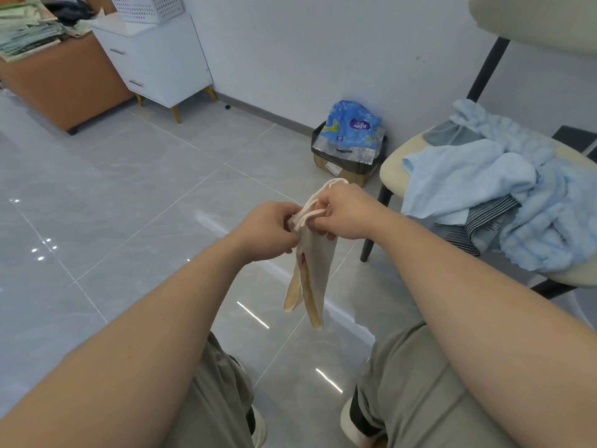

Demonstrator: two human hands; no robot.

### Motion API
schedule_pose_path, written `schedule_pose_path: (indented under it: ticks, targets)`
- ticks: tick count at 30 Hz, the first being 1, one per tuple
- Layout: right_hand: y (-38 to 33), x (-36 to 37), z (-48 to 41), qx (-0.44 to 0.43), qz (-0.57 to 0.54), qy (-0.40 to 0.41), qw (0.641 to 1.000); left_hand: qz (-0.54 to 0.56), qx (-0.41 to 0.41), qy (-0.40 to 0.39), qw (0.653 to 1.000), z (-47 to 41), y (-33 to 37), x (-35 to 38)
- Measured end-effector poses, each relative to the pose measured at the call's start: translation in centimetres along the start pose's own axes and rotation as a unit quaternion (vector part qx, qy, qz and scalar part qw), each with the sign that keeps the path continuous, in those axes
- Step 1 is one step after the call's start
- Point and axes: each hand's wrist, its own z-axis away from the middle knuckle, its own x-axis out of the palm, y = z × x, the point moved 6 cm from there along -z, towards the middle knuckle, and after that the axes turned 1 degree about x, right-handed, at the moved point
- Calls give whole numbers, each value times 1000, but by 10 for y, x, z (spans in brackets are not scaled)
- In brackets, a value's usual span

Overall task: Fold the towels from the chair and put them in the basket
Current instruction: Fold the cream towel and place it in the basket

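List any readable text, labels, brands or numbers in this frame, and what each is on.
"8" (probable, small): yellow-green patch on the blue plastic package sitting in the cardboard box.
Purple logo on that package: white characters, too blurred to read.
White label on the cardboard box: too small to read.
Paper stack, top left: print unreadable.
Cream towel: a red mark, no legible text.

A single wide-angle camera, worn on the person's head, looks forward and down along both forearms. The left hand (274,227) and right hand (349,211), gripping a cream towel (315,263), sit nearest the lens at mid-frame. Tiled floor (129,189) fills the view beyond; a chair (391,164) stands close at right, a white cabinet (155,59) farther off at upper left. The person's shoes (352,421) edge the bottom.
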Motion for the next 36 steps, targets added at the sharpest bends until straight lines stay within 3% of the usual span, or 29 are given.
schedule_pose_path:
  ticks: [3, 7, 11, 14, 17, 24, 29, 32, 36]
  targets:
    - [-1, -1, 0, 1, 19, 16, 1000, -50, 23, 0, 998, 1, 1, 0]
    - [-4, 0, 0, -4, 47, 30, 998, -123, 49, 70, 989, 0, 7, -3]
    - [-3, 4, 0, -5, 58, -8, 998, -137, 51, 96, 985, -2, 4, -9]
    - [15, 8, 0, 51, 135, -90, 985, -150, 57, 98, 982, 1, 4, -15]
    - [42, 5, 7, 146, 144, -141, 968, -171, 57, 89, 980, 4, 0, -19]
    - [45, -16, 1, 201, 69, -1, 977, -194, 53, 44, 979, 6, 4, -9]
    - [46, -27, -3, 219, 145, 128, 956, -241, 27, 47, 969, 5, 2, -12]
    - [49, -28, -9, 223, 147, 146, 952, -272, 15, 43, 961, 4, 2, -13]
    - [48, -28, -17, 193, 110, 134, 966, -238, -22, 38, 970, 4, -4, -16]
